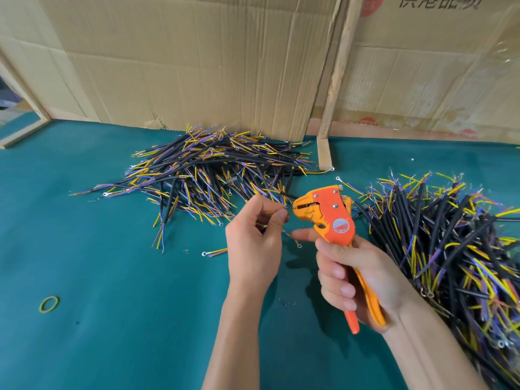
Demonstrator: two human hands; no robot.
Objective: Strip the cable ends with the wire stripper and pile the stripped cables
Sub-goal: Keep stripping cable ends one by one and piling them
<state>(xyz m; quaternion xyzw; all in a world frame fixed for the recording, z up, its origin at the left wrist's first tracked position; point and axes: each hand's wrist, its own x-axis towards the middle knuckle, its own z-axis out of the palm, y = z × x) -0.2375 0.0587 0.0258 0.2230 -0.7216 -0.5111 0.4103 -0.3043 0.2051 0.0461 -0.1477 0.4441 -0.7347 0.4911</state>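
Fingers (277, 213) of the left hand (253, 249) pinched a thin wire (287, 213), seemingly feeding its tip into the wire stripper (327, 213). The right hand (360, 280) gripped the stripper's handles, its long axis rising up-left, head toward the wire. On the green table (126, 277), cable piles lay behind (211, 170) and to the right (450, 249), a rubber band (49, 304) apart, before a cardboard wall (197, 66).

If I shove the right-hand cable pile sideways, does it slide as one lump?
Probably not. The right-hand cable pile is loose, crisscrossed short lengths, so it would likely spread and shed strays. The green felt-like tabletop probably drags on them. Tangled wire ends may tow neighbours along.
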